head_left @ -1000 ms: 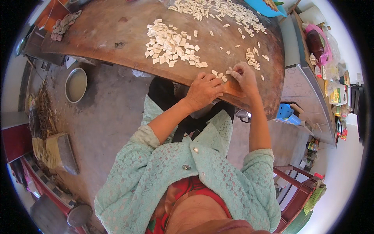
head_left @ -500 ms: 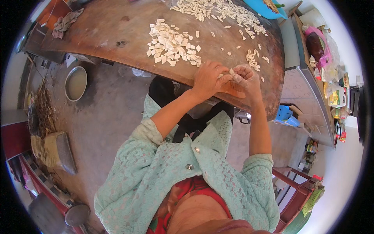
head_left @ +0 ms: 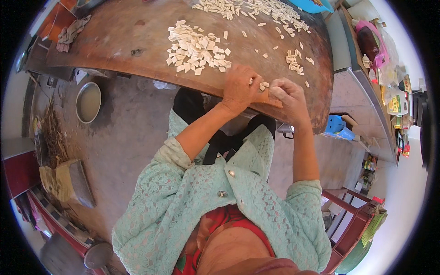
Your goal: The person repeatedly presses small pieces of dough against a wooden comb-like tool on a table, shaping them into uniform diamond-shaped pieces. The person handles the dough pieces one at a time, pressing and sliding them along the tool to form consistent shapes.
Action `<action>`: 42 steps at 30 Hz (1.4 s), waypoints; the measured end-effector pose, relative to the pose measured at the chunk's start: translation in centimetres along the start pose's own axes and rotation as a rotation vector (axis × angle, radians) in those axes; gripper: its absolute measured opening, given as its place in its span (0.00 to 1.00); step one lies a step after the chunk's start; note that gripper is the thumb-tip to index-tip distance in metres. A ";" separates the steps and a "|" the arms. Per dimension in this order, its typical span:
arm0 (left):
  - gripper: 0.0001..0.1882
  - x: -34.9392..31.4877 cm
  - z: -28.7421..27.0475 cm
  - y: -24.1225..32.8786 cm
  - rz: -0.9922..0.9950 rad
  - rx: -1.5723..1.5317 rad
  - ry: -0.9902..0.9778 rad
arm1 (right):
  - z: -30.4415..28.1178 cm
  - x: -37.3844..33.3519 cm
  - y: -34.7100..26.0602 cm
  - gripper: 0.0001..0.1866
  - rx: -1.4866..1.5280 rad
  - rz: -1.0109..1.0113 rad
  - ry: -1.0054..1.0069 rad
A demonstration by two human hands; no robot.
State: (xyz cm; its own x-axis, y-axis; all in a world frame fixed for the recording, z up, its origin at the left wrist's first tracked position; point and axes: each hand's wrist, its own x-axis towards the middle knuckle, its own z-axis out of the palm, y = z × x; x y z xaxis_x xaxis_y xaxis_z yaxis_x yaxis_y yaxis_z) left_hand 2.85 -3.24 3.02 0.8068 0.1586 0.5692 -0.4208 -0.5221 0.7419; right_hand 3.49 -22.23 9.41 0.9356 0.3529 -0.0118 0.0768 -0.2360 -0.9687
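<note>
Head view: both bare hands work at the table's near edge, right of its middle. On the bare brown top of the table (head_left: 114, 41), the left hand (head_left: 241, 88) is half curled, knuckles up; a pale bit shows against its fingers, but whether they pinch it cannot be told. The right hand (head_left: 288, 96) is drawn in almost to a fist, thumb against the bent fingers; whether anything is inside is hidden. Between the hands, over the table's near edge, sits a small orange-brown wooden board (head_left: 269, 98), partly covered by them, with a few small dough pieces (head_left: 264, 85) at its upper end. Flat dough squares (head_left: 195, 48) lie heaped on the table beyond the left hand, with a few loose ones beside the heap. Curled dough pieces (head_left: 275, 13) spread over the table's far side, and a smaller cluster (head_left: 293, 63) lies on it just beyond the right hand. A blue basin (head_left: 316, 4) stands at the table's far right corner; a crumpled cloth (head_left: 73, 32) lies at its left end.
</note>
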 end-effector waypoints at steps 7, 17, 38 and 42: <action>0.03 0.0 -1.4 -1.1 -0.029 0.263 -0.024 | -3.1 -1.6 0.5 0.05 -0.413 0.056 0.160; 0.10 -3.3 -2.1 -1.2 0.341 0.097 -0.233 | -2.4 -1.3 3.2 0.15 -0.729 0.118 0.160; 0.14 -3.7 -2.3 -1.7 0.334 0.105 -0.243 | -3.0 1.4 2.8 0.10 -0.681 -0.164 0.281; 0.14 -3.7 -2.3 -1.8 0.344 0.116 -0.243 | -0.6 2.0 2.9 0.09 -0.743 -0.113 0.207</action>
State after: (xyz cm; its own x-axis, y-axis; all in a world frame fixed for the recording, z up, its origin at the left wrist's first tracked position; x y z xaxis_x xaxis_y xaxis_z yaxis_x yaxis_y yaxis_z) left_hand -0.32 -0.97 0.35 0.7076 -0.2356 0.6662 -0.6441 -0.6028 0.4709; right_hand 5.78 -22.77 6.77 0.9480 0.2517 0.1947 0.3179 -0.7795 -0.5398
